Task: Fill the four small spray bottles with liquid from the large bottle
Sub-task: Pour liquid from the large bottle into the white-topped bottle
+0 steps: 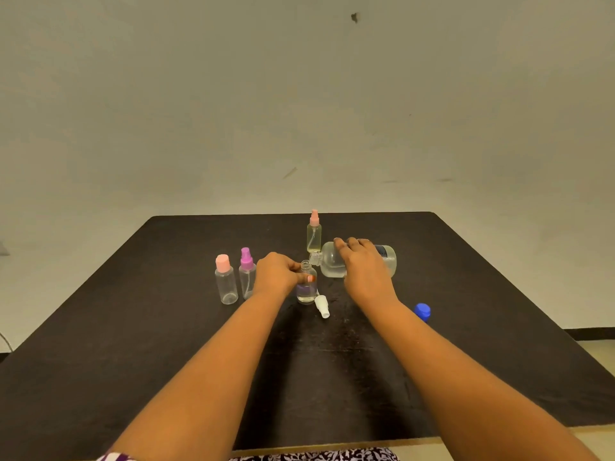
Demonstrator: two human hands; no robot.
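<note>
left grip (278, 272) is curled round the upper part of the open small bottle (307, 291), which is held upright on the tabletop (149, 327), thumb laid across its front. a shallow layer of clear liquid is seen at its bottom. right grip (362, 266) is wrapped over the large bottle (331, 266) from above, and the bottle is held tipped on its side, neck to the left. its mouth is placed right at the open small bottle's mouth; contact cannot be told. the large bottle is seen uncapped and partly filled with clear liquid.

pink-pump bottle (314, 236) is stood upright just behind the large bottle's neck, filled with yellowish liquid, pump fitted. purple-pump bottle (246, 276) is stood just left of the left grip and partly hidden by it. pink-cap bottle (226, 281) is stood just beside it, further left; both look empty. white spray head (322, 306) is laid on its side on the tabletop, just in front of the open small bottle. blue cap (422, 311) is set on the tabletop to the right, beside the right forearm.
</note>
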